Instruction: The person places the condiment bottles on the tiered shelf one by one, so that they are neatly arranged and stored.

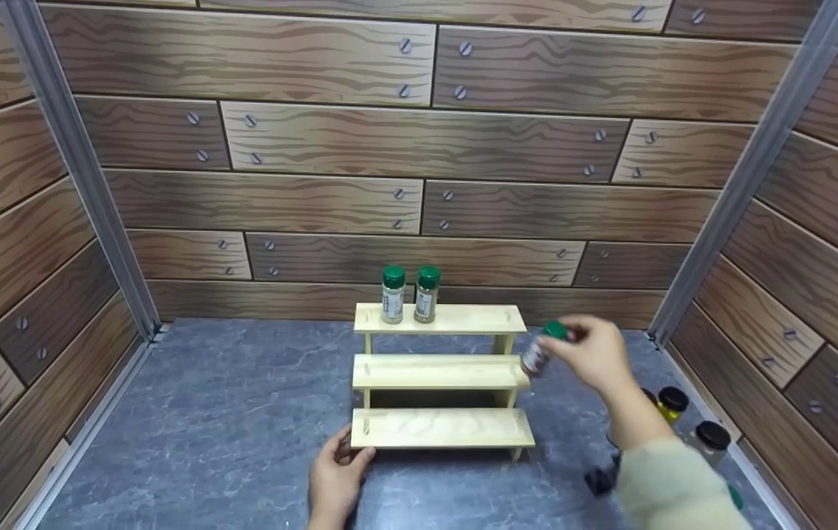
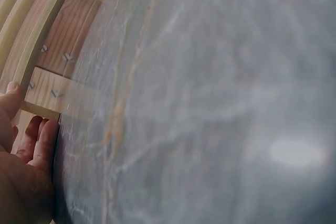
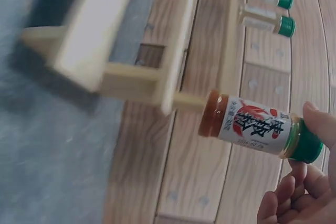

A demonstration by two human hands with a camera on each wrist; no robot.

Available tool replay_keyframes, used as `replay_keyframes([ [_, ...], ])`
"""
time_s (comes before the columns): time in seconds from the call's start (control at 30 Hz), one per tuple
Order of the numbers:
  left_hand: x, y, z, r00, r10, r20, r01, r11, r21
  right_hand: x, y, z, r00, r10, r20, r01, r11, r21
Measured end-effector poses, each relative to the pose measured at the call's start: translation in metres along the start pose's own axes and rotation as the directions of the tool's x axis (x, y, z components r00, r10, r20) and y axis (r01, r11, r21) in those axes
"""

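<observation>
A three-tier pale wooden rack (image 1: 442,428) stands on the grey surface. My left hand (image 1: 336,475) grips the left end of its lowest tier, thumb at the front edge; the left wrist view shows the hand (image 2: 26,166) at that corner. My right hand (image 1: 595,353) pinches the green cap of a spice jar (image 1: 535,358), tilted beside the right end of the middle tier. In the right wrist view the jar (image 3: 252,127) has reddish contents and a white label. Two green-capped jars (image 1: 392,296) (image 1: 427,296) stand upright on the top tier's left part.
Black-capped jars (image 1: 672,403) (image 1: 711,439) stand at the right, partly behind the right forearm. A dark object (image 1: 599,481) lies near the sleeve. Wood-patterned walls (image 1: 315,140) with metal corner posts enclose the surface.
</observation>
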State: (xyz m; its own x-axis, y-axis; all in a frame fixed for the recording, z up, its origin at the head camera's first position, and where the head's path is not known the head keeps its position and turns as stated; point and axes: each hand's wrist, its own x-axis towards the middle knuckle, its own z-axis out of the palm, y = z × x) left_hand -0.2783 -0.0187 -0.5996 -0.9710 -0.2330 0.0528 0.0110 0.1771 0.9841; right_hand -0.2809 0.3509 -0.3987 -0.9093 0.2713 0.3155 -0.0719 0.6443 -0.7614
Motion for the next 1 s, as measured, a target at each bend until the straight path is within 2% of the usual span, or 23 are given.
replay_keyframes([
  [0.17,0.005,0.005,0.0,1.0,0.003,-0.013,-0.003,1.0,-0.012,0.035,-0.027,0.02,0.998,-0.056,0.037,0.054,0.998,0.044],
  [0.33,0.005,0.006,-0.001,1.0,-0.009,-0.008,0.008,1.0,-0.022,0.055,-0.041,0.045,0.996,-0.056,0.066,0.051,0.996,0.067],
  [0.53,0.002,0.002,0.0,1.0,0.012,-0.004,-0.012,1.0,-0.017,0.066,-0.056,0.066,0.994,-0.052,0.097,0.044,0.996,0.083],
  [0.73,-0.002,-0.002,0.001,1.0,0.01,0.007,-0.01,0.999,-0.04,0.074,-0.067,0.078,0.994,-0.055,0.095,0.052,0.998,0.034],
  [1.0,-0.001,-0.004,-0.001,1.0,0.017,-0.009,-0.017,1.0,-0.027,0.085,-0.074,0.093,0.993,-0.036,0.108,0.039,0.999,-0.019],
])
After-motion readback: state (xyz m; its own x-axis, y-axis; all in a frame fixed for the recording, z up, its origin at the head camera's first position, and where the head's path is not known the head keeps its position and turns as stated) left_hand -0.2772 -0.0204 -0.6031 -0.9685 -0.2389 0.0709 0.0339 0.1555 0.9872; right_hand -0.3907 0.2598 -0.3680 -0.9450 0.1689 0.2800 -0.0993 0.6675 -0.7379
